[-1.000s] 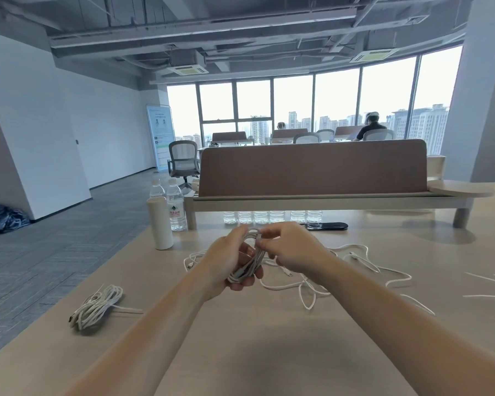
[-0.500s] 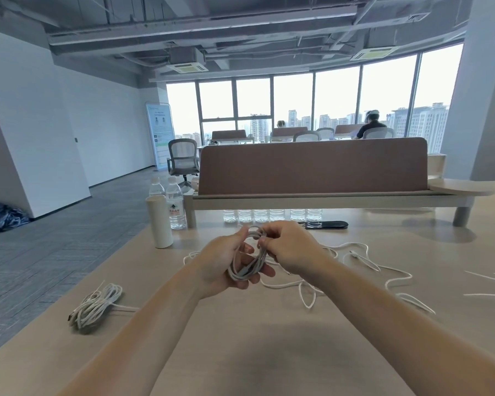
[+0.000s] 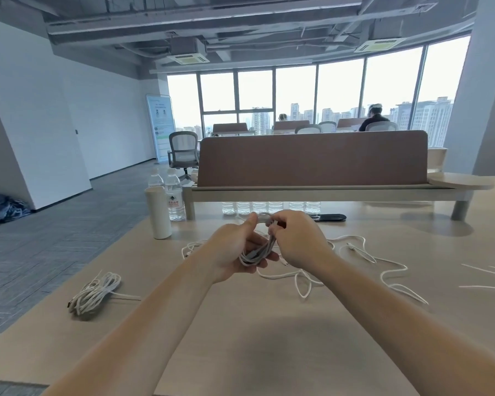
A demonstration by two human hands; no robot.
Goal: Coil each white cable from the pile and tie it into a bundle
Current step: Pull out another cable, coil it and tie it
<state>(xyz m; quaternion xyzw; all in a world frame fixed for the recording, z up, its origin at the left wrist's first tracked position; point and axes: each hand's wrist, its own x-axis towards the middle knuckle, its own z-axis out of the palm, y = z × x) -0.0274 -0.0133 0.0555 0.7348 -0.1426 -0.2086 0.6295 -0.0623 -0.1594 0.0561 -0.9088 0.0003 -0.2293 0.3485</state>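
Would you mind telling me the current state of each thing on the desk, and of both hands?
coil: gathered, held above the desk, tail looped over its top.
left hand: grips the coil's lower part.
right hand: pinches the cable at the coil's top.
bundle: coiled, lying on the desk, untouched.
loose cables: uncoiled, sprawled on the desk.
white bottle: upright.
water bottles: upright.

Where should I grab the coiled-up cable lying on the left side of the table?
Pinch the coiled cable across its middle, coming from above. It lies flat on the table, and its strands bunch together there; the loose tail probably wouldn't lift it neatly.
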